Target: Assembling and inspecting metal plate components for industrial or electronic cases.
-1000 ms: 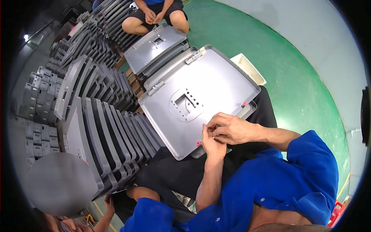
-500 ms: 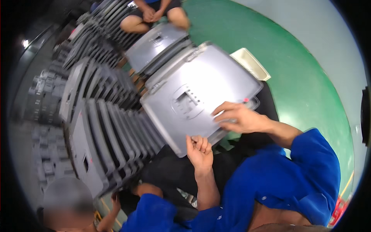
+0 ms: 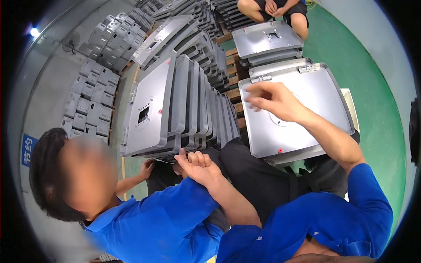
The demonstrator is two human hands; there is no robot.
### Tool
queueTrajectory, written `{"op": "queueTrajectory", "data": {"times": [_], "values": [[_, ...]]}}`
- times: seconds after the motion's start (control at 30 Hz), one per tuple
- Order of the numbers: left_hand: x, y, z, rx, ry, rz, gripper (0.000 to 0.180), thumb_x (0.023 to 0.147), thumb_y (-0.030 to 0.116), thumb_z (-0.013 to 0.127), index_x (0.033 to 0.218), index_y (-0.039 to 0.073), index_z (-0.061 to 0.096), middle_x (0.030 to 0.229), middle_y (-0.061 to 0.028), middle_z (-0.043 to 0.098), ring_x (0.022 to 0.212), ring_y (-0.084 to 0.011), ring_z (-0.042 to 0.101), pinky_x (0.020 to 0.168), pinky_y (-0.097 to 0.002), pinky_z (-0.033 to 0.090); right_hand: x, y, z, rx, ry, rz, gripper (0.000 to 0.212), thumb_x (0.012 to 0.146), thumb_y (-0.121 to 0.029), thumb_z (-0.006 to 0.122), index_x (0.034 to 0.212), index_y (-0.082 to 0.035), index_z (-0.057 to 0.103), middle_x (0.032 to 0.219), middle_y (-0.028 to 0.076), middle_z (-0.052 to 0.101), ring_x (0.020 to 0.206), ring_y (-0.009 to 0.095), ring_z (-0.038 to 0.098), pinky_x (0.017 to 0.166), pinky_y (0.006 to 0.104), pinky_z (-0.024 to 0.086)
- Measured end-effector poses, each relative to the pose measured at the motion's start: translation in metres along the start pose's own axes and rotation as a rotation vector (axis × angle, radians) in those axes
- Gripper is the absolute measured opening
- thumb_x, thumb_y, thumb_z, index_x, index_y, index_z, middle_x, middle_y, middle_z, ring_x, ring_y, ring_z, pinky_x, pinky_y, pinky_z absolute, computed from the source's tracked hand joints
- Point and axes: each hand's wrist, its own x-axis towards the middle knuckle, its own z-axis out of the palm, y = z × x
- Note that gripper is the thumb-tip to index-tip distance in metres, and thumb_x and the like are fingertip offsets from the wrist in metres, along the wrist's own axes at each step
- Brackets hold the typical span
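A wide silver-grey metal panel (image 3: 311, 127) with hinges along its far edge lies in front of me over my lap. My right hand (image 3: 278, 100) hovers above its left part, thumb and fingers apart and partly blurred, with nothing seen in it. A small red plug (image 3: 280, 150) sits at the panel's near edge. My left hand (image 3: 201, 165) is off the panel to the left, near a co-worker's blue sleeve (image 3: 175, 206). Its fingers are curled in and the thumb sticks out; whatever lies inside them, if anything, is hidden.
Stacked grey panels (image 3: 151, 116) lean in a long row at left. Beyond my panel, more panels (image 3: 267, 38) lie before a seated person (image 3: 274, 9). A co-worker (image 3: 81, 175) sits close on my left. A cream tray (image 3: 350, 107) shows behind the panel's right edge.
The view has swung left, bringing the co-worker and leaning stacks further in. My right hand has gone from the panel's near edge to above its left part; my left hand has moved away from the panel.
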Motion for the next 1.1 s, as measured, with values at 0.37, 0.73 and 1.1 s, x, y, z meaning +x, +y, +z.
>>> {"op": "queueTrajectory", "data": {"times": [0.37, 0.73, 1.1], "values": [[0.05, 0.029, 0.007, 0.174, 0.219, 0.108, 0.052, 0.096, 0.045, 0.06, 0.123, 0.002, 0.049, 0.055, 0.0056, 0.024, 0.043, -0.0043, 0.022, 0.036, -0.0219, 0.019, 0.209, 0.033, 0.194, -0.228, -0.042, 0.172, 0.058, 0.08, -0.031, 0.073, 0.113, 0.013, 0.055, 0.109, 0.03, 0.064, 0.101, 0.039, 0.065, 0.086, 0.0425, 0.053], [0.096, 0.051, -0.018, 0.099, 0.017, -0.135, 0.019, 0.102, 0.032, 0.052, 0.098, 0.014, 0.057, 0.058, 0.0026, 0.033, 0.042, -0.0067, 0.021, 0.032, -0.0213, 0.015, 0.245, 0.038, 0.237, -0.058, 0.359, 0.575, 0.067, 0.084, -0.015, 0.063, 0.138, 0.011, 0.031, 0.121, 0.035, 0.056, 0.114, 0.045, 0.059, 0.094, 0.0481, 0.051], [0.333, 0.197, -0.24, 1.705, -0.853, 0.008, 0.034, 0.09, 0.035, 0.052, 0.097, 0.003, 0.06, 0.091, -0.0169, 0.059, 0.084, -0.033, 0.057, 0.073, -0.0416, 0.044, 0.269, 0.048, 0.239, -0.098, 0.561, 0.449, 0.027, 0.086, -0.003, 0.059, 0.111, 0.005, 0.053, 0.108, 0.026, 0.067, 0.104, 0.042, 0.065, 0.092, 0.0485, 0.052]]}}
